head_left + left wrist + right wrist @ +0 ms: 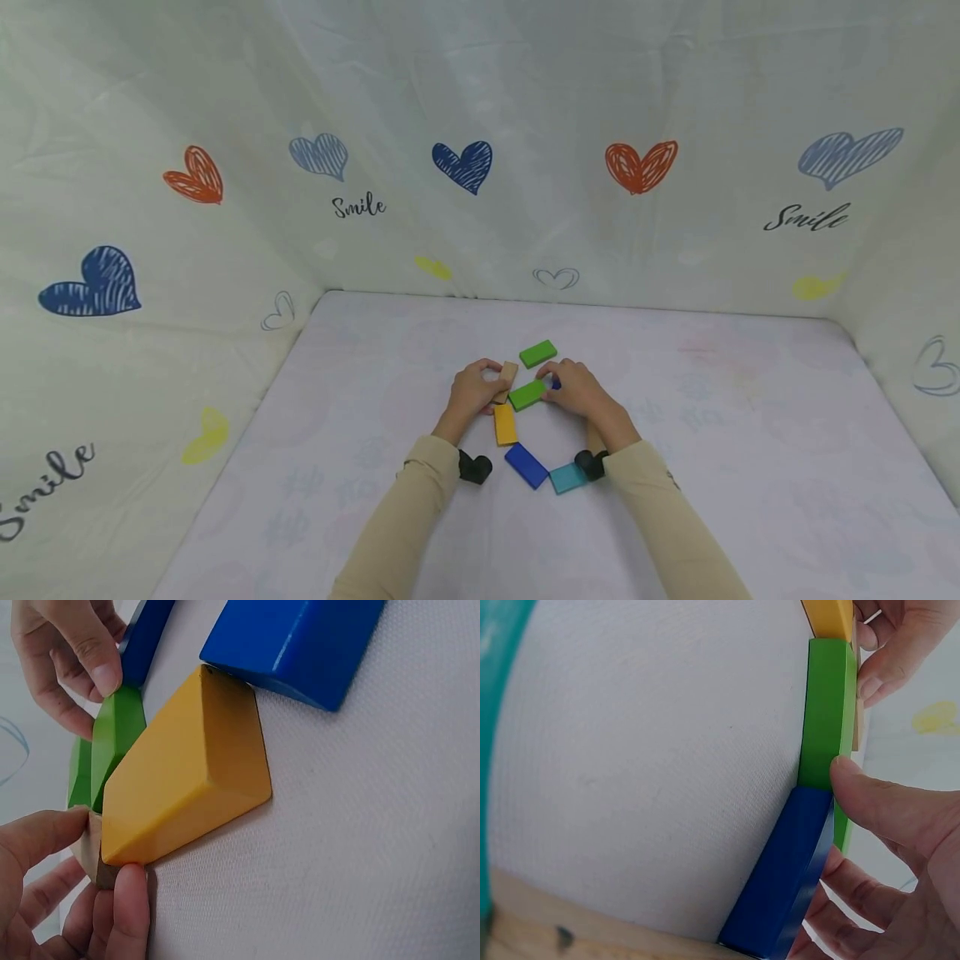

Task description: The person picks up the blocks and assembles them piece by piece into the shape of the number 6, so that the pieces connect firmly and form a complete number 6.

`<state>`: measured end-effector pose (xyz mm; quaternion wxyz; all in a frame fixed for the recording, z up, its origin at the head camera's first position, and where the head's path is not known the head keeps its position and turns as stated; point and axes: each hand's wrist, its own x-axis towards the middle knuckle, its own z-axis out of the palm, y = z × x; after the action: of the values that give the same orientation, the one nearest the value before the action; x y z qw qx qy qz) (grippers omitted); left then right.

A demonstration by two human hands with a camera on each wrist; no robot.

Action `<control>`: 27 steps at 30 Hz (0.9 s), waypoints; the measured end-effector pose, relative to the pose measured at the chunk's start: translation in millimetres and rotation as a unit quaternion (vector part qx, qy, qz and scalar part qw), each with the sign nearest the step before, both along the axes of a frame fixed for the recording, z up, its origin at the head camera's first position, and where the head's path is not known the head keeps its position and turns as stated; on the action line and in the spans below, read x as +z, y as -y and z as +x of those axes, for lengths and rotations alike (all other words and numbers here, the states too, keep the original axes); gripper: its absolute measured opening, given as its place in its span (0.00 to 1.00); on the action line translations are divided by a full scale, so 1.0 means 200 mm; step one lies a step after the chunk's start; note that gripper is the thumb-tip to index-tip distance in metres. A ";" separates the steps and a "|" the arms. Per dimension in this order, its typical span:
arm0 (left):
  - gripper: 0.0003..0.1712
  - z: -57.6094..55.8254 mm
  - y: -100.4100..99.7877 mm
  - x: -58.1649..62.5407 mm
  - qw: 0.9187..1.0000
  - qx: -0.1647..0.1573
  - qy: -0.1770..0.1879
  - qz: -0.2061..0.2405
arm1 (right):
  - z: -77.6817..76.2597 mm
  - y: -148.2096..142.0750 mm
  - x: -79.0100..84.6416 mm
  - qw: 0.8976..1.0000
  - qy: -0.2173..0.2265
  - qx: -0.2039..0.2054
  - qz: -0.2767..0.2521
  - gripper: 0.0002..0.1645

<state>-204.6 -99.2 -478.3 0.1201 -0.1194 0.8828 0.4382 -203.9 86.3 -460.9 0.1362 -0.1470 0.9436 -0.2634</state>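
Note:
Toward the middle of the table, my left hand (pixel 471 392) pinches a plain wooden block (pixel 510 372) between thumb and fingers, right at the end of a yellow block (pixel 161 772). A green block (pixel 527 395) runs off from that corner. At its other end, my right hand (pixel 577 390) has its thumb on the edge and fingers curled behind. Beside those fingers stands a dark blue block (pixel 780 870), meeting the green one end to end and mostly hidden by the hand in the head view. Another green block (pixel 538 353) lies just beyond.
Nearer the body, a blue block (pixel 527 465) and a teal block (pixel 567 478) continue the ring from the yellow one. A second wooden block (pixel 594 437) is partly under the right wrist. Heart-printed cloth walls (pixel 555 225) border the white table (pixel 360 517).

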 end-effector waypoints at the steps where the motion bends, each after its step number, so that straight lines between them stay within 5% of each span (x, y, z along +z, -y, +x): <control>1: 0.18 0.00 0.00 0.00 1.000 0.001 -0.002 -0.002 | 0.00 0.00 0.00 1.000 0.000 0.000 0.000 0.17; 21: 0.18 0.00 0.00 -0.02 1.000 0.006 -0.006 -0.002 | 0.00 0.00 0.01 1.000 0.005 -0.015 -0.012 0.17; 27: 0.19 0.00 0.00 -0.01 1.000 0.001 -0.005 0.006 | 0.00 -0.05 -0.01 0.997 0.022 -0.027 -0.072 0.20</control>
<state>-205.2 -99.6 -480.6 0.1161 -0.1174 0.8805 0.4444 -203.7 97.0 -462.3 0.1390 -0.1255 0.9225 -0.3376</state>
